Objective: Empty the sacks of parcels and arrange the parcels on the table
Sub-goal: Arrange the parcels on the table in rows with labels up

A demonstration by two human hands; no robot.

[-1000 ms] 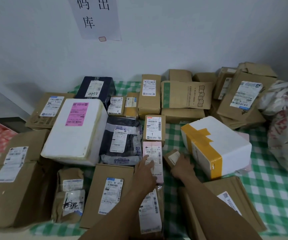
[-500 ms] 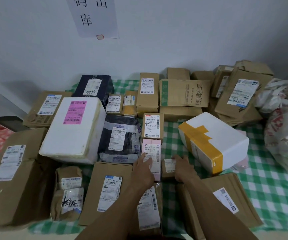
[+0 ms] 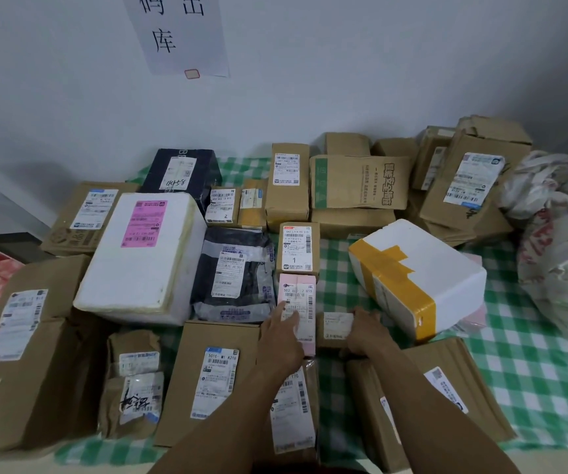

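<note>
Our right hand (image 3: 366, 331) grips the small brown parcel (image 3: 335, 328), label up, just beside the pink parcel (image 3: 297, 295). Our left hand (image 3: 284, 340) presses straight fingers on the pink one, presumably so the row on the table (image 3: 532, 354) stays aligned.

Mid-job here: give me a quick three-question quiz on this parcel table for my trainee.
1. True or false: the right hand grips the small brown box.
2. What do the left hand fingers touch? A. pink parcel B. black box C. grey mailer bag
3. Fill in: the white foam box beside the right hand is bound with ___ tape.
Key: 1 true; 2 A; 3 yellow.
</note>
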